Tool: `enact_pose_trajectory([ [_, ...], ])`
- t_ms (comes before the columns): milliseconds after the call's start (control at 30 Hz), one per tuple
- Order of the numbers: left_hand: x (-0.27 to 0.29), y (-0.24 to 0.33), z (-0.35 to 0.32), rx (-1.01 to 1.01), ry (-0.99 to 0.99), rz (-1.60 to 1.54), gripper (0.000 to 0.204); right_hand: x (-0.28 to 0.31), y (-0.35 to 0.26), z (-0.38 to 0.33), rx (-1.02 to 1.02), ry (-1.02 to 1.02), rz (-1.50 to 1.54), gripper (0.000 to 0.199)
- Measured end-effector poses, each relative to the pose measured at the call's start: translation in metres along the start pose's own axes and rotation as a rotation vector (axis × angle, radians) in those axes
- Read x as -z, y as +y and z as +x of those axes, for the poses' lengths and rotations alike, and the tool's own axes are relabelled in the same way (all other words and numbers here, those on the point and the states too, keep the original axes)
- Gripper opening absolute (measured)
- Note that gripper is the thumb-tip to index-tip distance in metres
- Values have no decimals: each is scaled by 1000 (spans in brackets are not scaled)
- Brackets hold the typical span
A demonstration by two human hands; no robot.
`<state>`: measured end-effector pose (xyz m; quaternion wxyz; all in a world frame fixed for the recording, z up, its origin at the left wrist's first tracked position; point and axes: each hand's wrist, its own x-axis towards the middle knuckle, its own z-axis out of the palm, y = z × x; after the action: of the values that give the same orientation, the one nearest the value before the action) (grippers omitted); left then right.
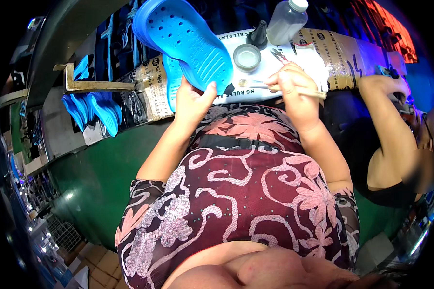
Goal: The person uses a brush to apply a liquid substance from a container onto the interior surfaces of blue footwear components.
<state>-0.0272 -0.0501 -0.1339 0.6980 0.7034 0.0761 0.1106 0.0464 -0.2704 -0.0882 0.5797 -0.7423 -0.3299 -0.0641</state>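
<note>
My left hand (pixel 194 98) grips the near end of a blue foam clog (pixel 183 36), its thumb on the edge. The clog is tilted, with its holed upper toward the far left. Part of a second blue piece (pixel 172 79) shows beneath it. Between the fingers of my closed right hand (pixel 296 91) is a slim brush (pixel 263 86), its tip pointing left, close to the clog's near edge. Whether the tip touches the clog I cannot tell. Just beyond the brush stands a small round dish (pixel 247 58) of pale liquid. Red-handled snips (pixel 278 55) lie beside my right hand.
A black nozzle bottle (pixel 258 34) and a clear white-capped bottle (pixel 287 21) stand behind the dish. Cardboard with tape (pixel 333 58) covers the bench. More blue clogs (pixel 105 108) lie left, by a wooden frame (pixel 99 86). At right, another person's arm (pixel 388 113) reaches in.
</note>
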Motion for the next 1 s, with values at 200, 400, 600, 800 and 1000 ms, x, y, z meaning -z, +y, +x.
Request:
enact_pose_trajectory([
  [200,-15,3,-2,-86,30,85,42,-12,1,-8,111,-13,-139,22],
  [400,-15,4,-2,-99,32,119,41,-8,0,-8,100,-64,-225,23],
  [600,-12,-5,-3,-180,39,212,41,-6,3,-8,131,23,-179,21],
  [800,-14,0,-3,-170,49,222,41,-12,2,-5,161,-9,-238,20],
  [1000,-12,-4,-3,-159,68,134,41,-10,-3,-7,174,4,-242,21],
])
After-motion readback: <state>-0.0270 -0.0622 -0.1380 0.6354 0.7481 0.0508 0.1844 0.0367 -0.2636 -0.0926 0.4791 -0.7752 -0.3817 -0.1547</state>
